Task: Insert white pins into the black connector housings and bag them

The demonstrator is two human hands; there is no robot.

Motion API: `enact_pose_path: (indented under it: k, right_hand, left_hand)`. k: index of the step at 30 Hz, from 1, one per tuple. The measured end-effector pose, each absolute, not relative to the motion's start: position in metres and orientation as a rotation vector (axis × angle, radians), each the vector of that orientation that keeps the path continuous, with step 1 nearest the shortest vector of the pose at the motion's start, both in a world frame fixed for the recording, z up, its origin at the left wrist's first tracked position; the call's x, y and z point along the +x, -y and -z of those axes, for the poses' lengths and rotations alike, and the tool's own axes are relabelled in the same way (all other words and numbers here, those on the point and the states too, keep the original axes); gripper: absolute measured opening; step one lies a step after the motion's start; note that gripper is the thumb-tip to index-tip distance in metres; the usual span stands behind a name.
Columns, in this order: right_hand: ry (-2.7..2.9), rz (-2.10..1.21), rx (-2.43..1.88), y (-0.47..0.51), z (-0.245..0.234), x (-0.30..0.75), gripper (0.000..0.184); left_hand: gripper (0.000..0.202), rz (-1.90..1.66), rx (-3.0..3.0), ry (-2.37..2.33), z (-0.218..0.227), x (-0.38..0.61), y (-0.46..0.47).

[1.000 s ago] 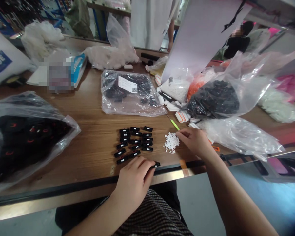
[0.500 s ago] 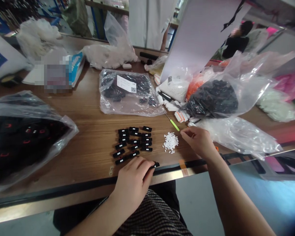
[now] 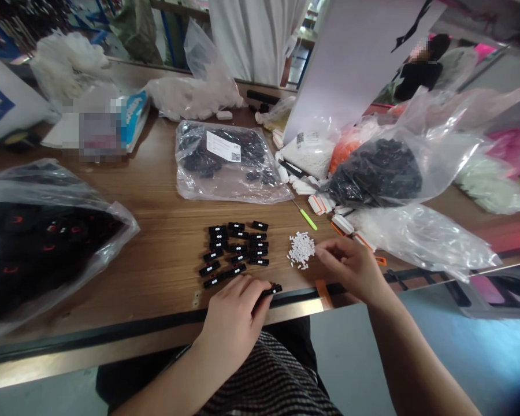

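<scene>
My left hand (image 3: 236, 303) rests at the table's front edge, its fingers closed on a small black plastic connector (image 3: 275, 289) with white dots on its near face. Most of that connector is hidden under the fingers. Beyond it lie several matching black connectors (image 3: 238, 248) in loose columns, each with white dots. My right hand (image 3: 346, 263) is beside a small heap of white plastic pins (image 3: 301, 248). Its thumb and forefinger are pinched together at the heap's right side; whatever they hold is too small to make out. A screwdriver with a green handle (image 3: 308, 219) lies behind the heap.
A clear bag of black parts (image 3: 225, 185) with a label lies behind the connectors. Another bag (image 3: 56, 231) fills the left side. Bags of black parts (image 3: 381, 173) and white pieces (image 3: 420, 242) crowd the right. A white panel (image 3: 342, 63) stands at the back.
My right hand has moved toward me, away from the screwdriver's handle end, to beside the white pins. My left hand has stayed on the connector, which is tilted slightly more.
</scene>
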State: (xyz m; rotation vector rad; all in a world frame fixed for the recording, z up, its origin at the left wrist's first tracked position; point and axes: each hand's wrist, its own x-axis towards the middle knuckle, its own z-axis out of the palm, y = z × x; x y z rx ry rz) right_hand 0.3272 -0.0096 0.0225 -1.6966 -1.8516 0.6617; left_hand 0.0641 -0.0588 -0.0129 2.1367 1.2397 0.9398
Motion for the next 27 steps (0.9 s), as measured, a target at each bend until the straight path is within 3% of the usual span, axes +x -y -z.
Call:
enact_pose_path:
  k: [5,11,27]
  right_hand:
    - [2.014,-0.995,-1.389,0.042,-0.029,0.275,0.015]
    - [1.997,-1.055,-1.37,0.051,-0.016,0.26,0.015]
    - [2.342,-0.475,-1.257,0.057,-0.02,0.259,0.017]
  left_hand:
    - [0.007,-0.923,2.15,-1.256,0.013,0.064,0.059]
    - [0.01,-0.927,2.166,-1.253,0.012,0.064,0.058]
    - [0.005,-0.91,2.13,-1.243,0.014,0.064,0.058]
